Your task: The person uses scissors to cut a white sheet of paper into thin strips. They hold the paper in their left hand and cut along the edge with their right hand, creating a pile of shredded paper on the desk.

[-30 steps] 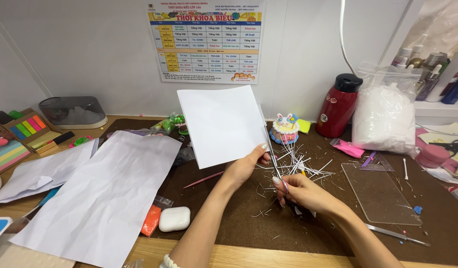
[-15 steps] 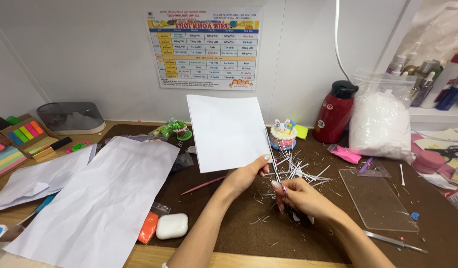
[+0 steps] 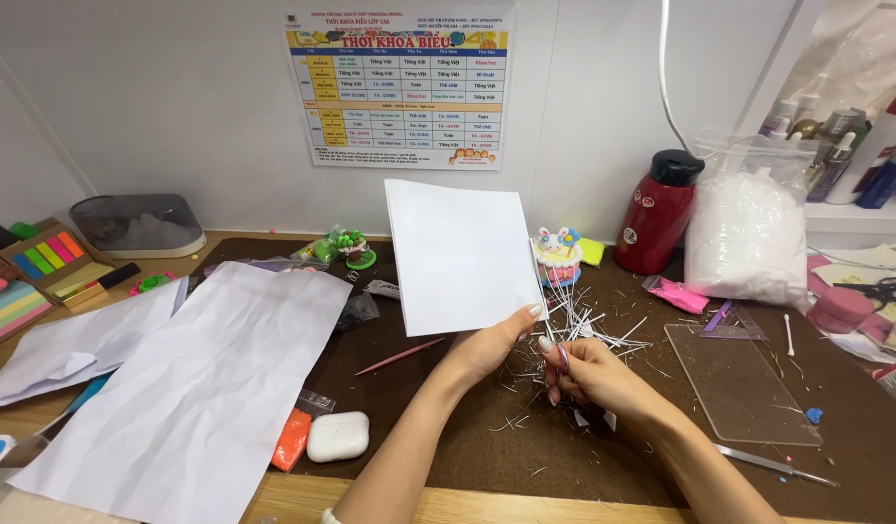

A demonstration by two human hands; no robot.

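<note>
Plain white rectangular paper sheet [image 3: 463, 254]; dark brown worktop [image 3: 448, 427] strewn with thin white paper slivers [image 3: 584, 325]; glossy red bottle [image 3: 659, 215], black-capped; orange packet [image 3: 293, 439]; rainbow-striped sticky tabs [image 3: 48, 254].

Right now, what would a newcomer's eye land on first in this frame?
The white sheet of paper held upright at centre by the left hand, with the right hand beside it gripping small scissors. Below them, thin paper slivers litter the dark mat. A red flask and a bag of white filling stand at back right.
</note>
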